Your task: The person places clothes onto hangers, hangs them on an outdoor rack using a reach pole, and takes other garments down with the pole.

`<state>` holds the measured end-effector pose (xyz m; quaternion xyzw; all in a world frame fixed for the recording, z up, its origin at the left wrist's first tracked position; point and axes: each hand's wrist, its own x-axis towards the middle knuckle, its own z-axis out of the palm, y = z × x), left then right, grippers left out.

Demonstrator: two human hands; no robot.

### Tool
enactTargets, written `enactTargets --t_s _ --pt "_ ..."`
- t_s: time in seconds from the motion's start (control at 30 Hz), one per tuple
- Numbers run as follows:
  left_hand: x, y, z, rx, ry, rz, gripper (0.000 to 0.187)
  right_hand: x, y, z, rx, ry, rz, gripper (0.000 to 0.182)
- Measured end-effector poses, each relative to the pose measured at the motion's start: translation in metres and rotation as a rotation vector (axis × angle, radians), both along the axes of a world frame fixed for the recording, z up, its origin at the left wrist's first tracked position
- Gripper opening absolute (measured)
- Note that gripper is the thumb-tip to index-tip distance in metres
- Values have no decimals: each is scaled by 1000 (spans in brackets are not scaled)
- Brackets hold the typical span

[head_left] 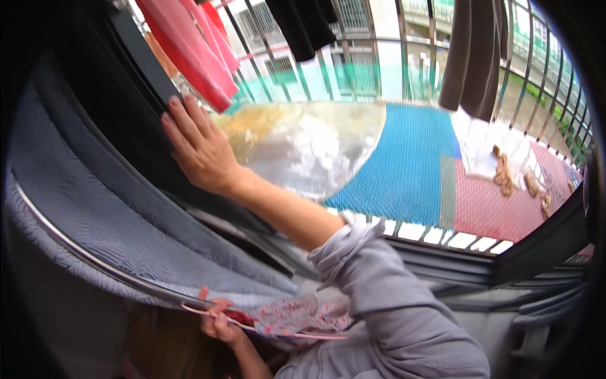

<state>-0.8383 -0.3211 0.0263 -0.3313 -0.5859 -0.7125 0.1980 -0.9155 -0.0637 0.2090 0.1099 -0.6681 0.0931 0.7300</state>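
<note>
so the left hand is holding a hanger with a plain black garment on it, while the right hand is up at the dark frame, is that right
Not quite: the garment is pale with a pink and red floral print, not plain black, as the head view shows. The left hand does hold the hanger, and the right hand is up at the dark frame.

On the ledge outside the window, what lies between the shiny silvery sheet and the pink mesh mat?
The head view shows a blue mesh mat, then a narrow grey-green strip, between the silvery sheet and pink mesh mat.
</note>
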Motion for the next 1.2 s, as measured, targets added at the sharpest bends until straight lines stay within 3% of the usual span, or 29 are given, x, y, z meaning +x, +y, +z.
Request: enactTargets --t_s 0.07,0.13,0.33,0.37,0.47,0.5,0.6,0.63,0.7,0.73,0.87,0.93,0.97,1.1,1.17,1.2 --pt "3 7 9 -154 89 112 24 -15 -5 5 3 -48 10 60" --pt "7 13 14 -189 15 80 23 -33 -8 9 10 -64 9 71" --pt "17 35 -3 -241 55 -170 18 -64 -8 1 19 -97 -88 68" --pt "19 38 -18 -183 -69 -222 18 -69 -8 -3 19 -114 -80 68" --pt "31 48 -23 -209 -4 -208 18 -72 -13 0 5 -165 -59 68" --pt "31 48 -20 -300 183 -162 19 -65 -12 2 48 -197 -177 66" --pt "55 49 -37 -335 65 -152 17 -11 -23 4 -139 -554 181 57" --pt "66 51 -28 -316 38 -166 16 13 -26 -6 -358 -739 329 40" --pt "75 53 -36 -311 59 -226 15 74 -34 -38 -583 -811 795 31" --pt "83 52 -38 -307 69 -255 15 97 -33 -67 -647 -891 1014 38" --pt "120 63 -14 -336 168 -303 7 207 -42 -135 -826 -954 1310 43" --pt "137 71 -6 -346 194 -331 12 252 -39 -151 -839 -1057 1358 45" --pt "150 74 -6 -352 196 -336 12 276 -38 -151 -680 -1053 1300 40" --pt "177 91 -12 -292 164 -527 8 320 -35 -163 -823 -931 1307 37" --pt "193 98 18 -254 212 -561 11 336 -26 -159 -869 -868 1280 38" --pt "192 87 10 -459 365 -472 8 351 -26 -153 -874 -827 1253 39"
